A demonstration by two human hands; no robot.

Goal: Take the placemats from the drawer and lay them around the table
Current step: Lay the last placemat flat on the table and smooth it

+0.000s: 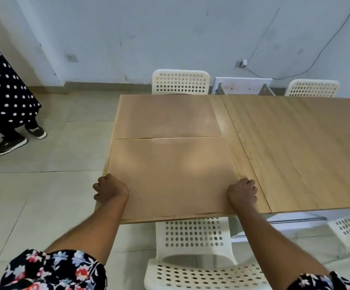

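On table [295,143]: both hands, left [110,190], right [242,191], gripping near placemat [170,176] edges.

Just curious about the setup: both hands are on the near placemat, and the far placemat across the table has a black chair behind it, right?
Not quite: the chair behind the far placemat is white, not black, as the head view shows. The left hand and right hand do rest on the near placemat.

4 white perforated chairs [180,81] ring the table; a bystander in a polka-dot dress [4,88] stands left.
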